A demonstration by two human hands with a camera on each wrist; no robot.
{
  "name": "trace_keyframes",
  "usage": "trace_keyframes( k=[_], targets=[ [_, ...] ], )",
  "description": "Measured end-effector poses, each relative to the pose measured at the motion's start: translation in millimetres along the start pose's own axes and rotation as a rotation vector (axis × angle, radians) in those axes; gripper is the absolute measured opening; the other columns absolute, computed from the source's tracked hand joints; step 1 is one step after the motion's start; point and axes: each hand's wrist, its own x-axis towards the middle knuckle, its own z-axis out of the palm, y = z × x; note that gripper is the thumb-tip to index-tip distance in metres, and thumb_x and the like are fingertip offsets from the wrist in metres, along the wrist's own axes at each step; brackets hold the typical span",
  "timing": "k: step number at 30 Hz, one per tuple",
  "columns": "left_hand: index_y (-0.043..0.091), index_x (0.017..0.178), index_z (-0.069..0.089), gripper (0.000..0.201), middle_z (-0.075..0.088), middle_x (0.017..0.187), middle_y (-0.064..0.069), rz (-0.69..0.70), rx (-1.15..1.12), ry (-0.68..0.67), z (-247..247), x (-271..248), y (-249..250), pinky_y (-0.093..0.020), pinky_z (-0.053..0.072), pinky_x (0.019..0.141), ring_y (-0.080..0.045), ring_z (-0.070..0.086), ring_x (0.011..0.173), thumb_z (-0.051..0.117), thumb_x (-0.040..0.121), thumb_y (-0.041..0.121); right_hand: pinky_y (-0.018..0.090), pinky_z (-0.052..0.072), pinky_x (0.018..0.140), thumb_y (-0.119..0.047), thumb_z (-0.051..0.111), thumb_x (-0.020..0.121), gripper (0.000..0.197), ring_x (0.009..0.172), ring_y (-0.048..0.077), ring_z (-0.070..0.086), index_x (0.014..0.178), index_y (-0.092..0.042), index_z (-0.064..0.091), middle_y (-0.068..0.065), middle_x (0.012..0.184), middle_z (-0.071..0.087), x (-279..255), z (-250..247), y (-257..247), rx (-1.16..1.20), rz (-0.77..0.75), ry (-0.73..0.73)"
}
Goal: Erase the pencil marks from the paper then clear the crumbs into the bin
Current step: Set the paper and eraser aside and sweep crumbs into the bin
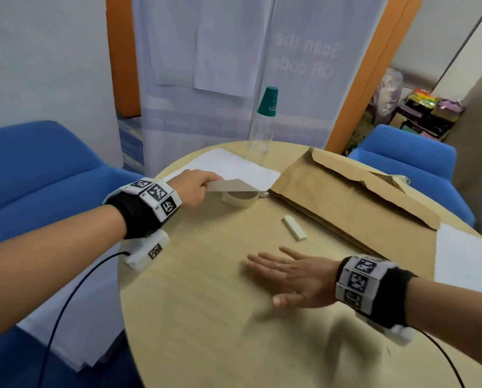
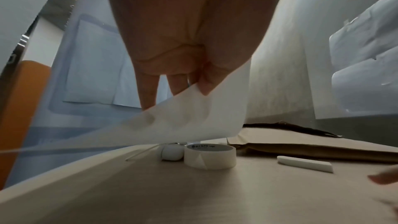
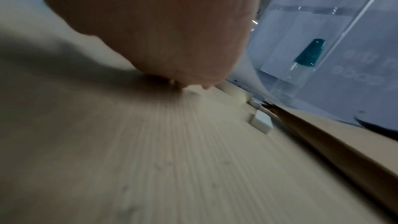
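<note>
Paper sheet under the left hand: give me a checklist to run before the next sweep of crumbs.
1. Left hand pinches the paper sheet corner, lifted off the table: ok.
2. Right hand flat and open, ready to sweep: ok.
3. Eraser out of the right hand's way, beside the brown envelope: ok.
4. Tape roll clear of the lifted corner: not ok, it sits right under it.
5. Crumbs on the table: cannot tell.
6. Bin in view: not ok.

Mirrored "Scan the QR code" — banner (image 1: 307, 60)
</note>
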Motion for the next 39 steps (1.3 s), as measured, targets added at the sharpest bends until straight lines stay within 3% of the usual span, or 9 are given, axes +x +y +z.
trace_keyframes(
  k=[3,8,16,20,26,33,36,38,39],
  targets=[
    [0.022,0.134,0.05,0.052,0.053,0.137,-0.004,-0.009,-0.004,-0.02,0.2,-3.1,-4.6,-0.026,0.034,0.099,-0.026,0.047,0.124,0.032,0.092,-0.004,0.031,-0.019,0.112,-0.077,-0.009,0.065,0.094,0.138,0.005,-0.024,0.138,-0.022,-0.029,-0.009,0.144,-0.034,-0.2,-14.2,23.8,0.104,0.167,0.118],
    [0.025,0.129,0.055,0.057,0.053,0.136,-0.002,-0.01,-0.004,-0.064,4.6,-5.3,-11.8,-0.027,0.032,0.105,-0.024,0.046,0.127,0.033,0.089,-0.009,0.038,-0.014,0.116,-0.062,0.008,0.091,0.075,0.145,0.011,-0.015,0.147,-0.02,-0.018,-0.002,0.156,-0.023,40.3,-17.8,36.8,0.049,0.377,0.013],
    [0.027,0.12,0.063,0.043,0.058,0.13,-0.001,0.063,0.026,-0.204,27.6,-22.1,-29.3,-0.029,0.035,0.104,-0.024,0.051,0.121,0.037,0.097,0.002,0.033,-0.017,0.113,-0.073,-0.01,0.065,0.093,0.138,0.003,-0.024,0.142,-0.025,-0.025,-0.011,0.151,-0.029,-23.3,13.4,-25.5,-0.015,-0.034,-0.03],
    [0.026,0.12,0.063,0.05,0.057,0.134,-0.001,0.143,0.033,-0.249,29.3,-25.3,-29.8,-0.023,0.022,0.106,-0.021,0.043,0.131,0.035,0.094,-0.006,0.027,-0.02,0.111,-0.081,-0.016,0.059,0.09,0.136,0.0,-0.028,0.132,-0.031,-0.032,-0.012,0.145,-0.036,-41.3,12.1,-14.3,0.209,0.107,0.053],
    [0.031,0.132,0.052,0.051,0.036,0.15,0.009,0.113,0.177,-0.29,25.1,-22.3,-23.5,-0.026,0.015,0.11,-0.016,0.024,0.144,0.034,0.096,-0.001,0.04,-0.01,0.118,-0.062,0.008,0.091,0.075,0.145,0.009,-0.013,0.148,-0.02,-0.015,-0.004,0.157,-0.02,21.3,-15.5,1.2,0.162,0.37,-0.045],
    [0.032,0.138,0.043,0.057,0.033,0.152,0.006,0.083,0.19,-0.297,27.3,-35.3,-17.7,-0.029,0.023,0.113,-0.018,0.032,0.139,0.039,0.093,-0.001,0.037,-0.008,0.115,-0.076,0.001,0.071,0.095,0.142,0.007,-0.017,0.147,-0.022,-0.017,-0.005,0.157,-0.021,17.7,-0.2,-55.1,-0.104,0.013,0.0],
    [0.032,0.146,0.025,0.065,0.021,0.156,0.006,0.083,0.171,-0.366,17.5,-46.3,-11.1,-0.026,0.018,0.113,-0.017,0.025,0.142,0.047,0.092,0.004,0.03,-0.001,0.116,-0.079,-0.006,0.063,0.105,0.143,0.002,0.001,0.15,-0.022,0.011,-0.007,0.159,0.006,-21.4,8.7,-54.2,0.064,-0.05,0.015],
    [0.034,0.147,0.02,0.065,0.022,0.156,0.008,0.088,0.055,-0.337,2.0,-62.9,-7.0,-0.024,0.019,0.112,-0.014,0.025,0.142,0.051,0.094,0.013,0.029,0.032,0.11,-0.086,-0.003,0.064,0.11,0.127,0.011,0.048,0.129,-0.019,0.055,-0.002,0.137,0.055,-43.6,19.4,-44.4,0.341,0.114,0.246],
    [0.037,0.145,0.024,0.061,0.028,0.153,0.01,0.093,-0.078,-0.305,-7.3,-75.8,-3.2,-0.024,0.022,0.111,-0.011,0.029,0.14,0.051,0.094,0.016,0.027,0.046,0.092,-0.089,0.001,0.065,0.11,0.104,0.015,0.063,0.112,-0.015,0.067,0.001,0.114,0.07,-53.4,24.1,-39.5,0.429,0.246,0.433]
  ],
)
